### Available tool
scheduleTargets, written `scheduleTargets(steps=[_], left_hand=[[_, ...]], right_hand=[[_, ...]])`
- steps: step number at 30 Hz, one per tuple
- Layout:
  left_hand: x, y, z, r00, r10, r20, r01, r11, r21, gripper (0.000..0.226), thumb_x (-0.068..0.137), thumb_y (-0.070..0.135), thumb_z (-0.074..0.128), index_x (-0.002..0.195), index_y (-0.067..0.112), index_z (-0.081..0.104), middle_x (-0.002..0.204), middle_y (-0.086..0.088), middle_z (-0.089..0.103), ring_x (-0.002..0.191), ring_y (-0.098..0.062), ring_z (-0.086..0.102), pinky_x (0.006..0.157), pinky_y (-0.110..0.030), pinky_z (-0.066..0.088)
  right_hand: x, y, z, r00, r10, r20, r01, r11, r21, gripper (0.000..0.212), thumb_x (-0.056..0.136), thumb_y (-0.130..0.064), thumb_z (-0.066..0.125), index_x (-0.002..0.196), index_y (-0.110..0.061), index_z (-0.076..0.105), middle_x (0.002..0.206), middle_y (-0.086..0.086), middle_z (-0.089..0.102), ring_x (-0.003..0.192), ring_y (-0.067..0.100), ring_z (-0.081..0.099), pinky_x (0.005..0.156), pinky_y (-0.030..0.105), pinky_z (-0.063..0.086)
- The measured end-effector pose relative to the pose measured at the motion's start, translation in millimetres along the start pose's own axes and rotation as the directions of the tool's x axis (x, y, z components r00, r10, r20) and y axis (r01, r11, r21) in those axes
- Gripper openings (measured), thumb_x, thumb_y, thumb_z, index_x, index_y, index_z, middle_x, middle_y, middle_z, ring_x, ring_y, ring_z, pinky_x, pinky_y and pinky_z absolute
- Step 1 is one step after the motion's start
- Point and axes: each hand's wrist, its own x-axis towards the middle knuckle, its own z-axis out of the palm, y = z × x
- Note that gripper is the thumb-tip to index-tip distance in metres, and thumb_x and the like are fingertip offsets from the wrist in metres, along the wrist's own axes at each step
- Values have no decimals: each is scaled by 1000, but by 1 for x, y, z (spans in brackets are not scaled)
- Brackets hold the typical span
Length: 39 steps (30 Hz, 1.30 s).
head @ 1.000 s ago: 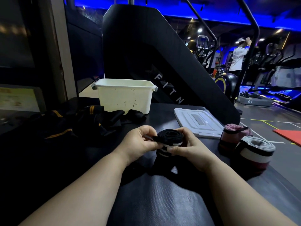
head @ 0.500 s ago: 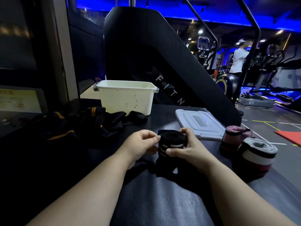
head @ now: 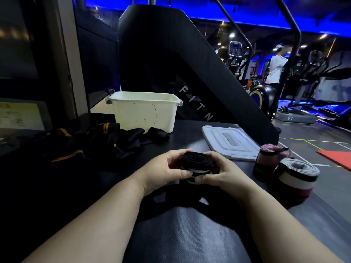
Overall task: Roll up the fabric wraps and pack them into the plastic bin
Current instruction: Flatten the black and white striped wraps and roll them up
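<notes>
Worktop [head: 190,234]: dark, textured. Plastic bin [head: 144,112]: upright at rear, open-topped. Lid [head: 230,143]: flat, right of bin. Loose wraps [head: 91,143]: heaped at left. Finished rolls [head: 296,175]: two, far right. Left hand [head: 163,171] and right hand [head: 222,173]: clasped around black rolled wrap [head: 196,161], mid-worktop.

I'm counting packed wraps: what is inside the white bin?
Only the upper inner wall of the white bin shows, and nothing rises above its rim. Its front wall hides the bottom, so any wraps lying low inside cannot be seen.

left hand [head: 163,172], right hand [head: 223,174], fingers [head: 206,178] curled
</notes>
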Motion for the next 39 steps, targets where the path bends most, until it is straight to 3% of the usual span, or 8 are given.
scheduleTargets(steps=[6,13,20,24,28,31,35,39], left_hand=[[1,2,1,999,26,45,-29,997,71,42,86,-10,62,117,17,62,110,4,71,103,-2,65,84,-13,47],[2,-8,1,998,16,61,-21,997,74,42,89,-3,64,127,15,59,120,0,68,114,-8,62,94,-19,45],[-8,-2,16,996,-24,-85,43,972,230,66,60,27,81,119,38,54,115,10,70,109,-1,63,99,-22,46],[-15,7,28,996,-52,-77,74,947,313,58,74,11,82,114,39,51,107,14,69,101,5,64,97,-18,47],[-29,14,52,998,-34,-52,51,931,361,53,79,7,78,109,40,48,99,18,67,90,13,62,88,-8,45],[-35,17,74,999,-25,-47,41,924,379,56,79,12,79,118,38,48,103,13,68,97,1,64,90,-12,46],[-43,18,111,996,-14,-85,43,936,348,61,69,32,81,118,44,47,104,12,69,96,-5,67,86,-26,54],[-39,21,148,998,-12,-68,37,927,372,56,81,23,77,127,31,45,103,7,69,95,-8,64,80,-13,45]], right_hand=[[3,1,-5,999,30,25,-29,998,-54,67,49,-26,90,110,-19,64,108,5,73,107,24,67,101,45,49],[4,3,-2,999,38,-3,-38,999,-35,59,56,-14,85,110,-15,63,105,4,74,101,16,68,92,32,52],[-12,-9,2,994,91,61,-92,996,16,54,75,4,78,121,-15,57,112,4,71,106,13,67,89,24,51],[-30,-24,-6,984,142,104,-135,989,-66,52,79,10,71,118,-21,54,101,-7,72,94,1,68,79,16,51],[-63,-23,-13,990,140,-18,-141,977,-157,75,63,-26,87,123,-20,41,108,-3,67,98,4,65,88,25,53],[-88,-18,-23,989,115,-90,-130,975,-183,78,49,-46,86,111,-24,44,109,-1,68,101,7,65,92,32,54],[-119,-19,-38,988,77,-134,-105,971,-214,53,72,-16,85,105,-22,44,105,1,66,95,5,64,91,33,53],[-149,-17,-61,979,56,-198,-103,967,-235,53,72,-18,84,108,-23,46,108,0,67,100,9,65,93,35,53]])
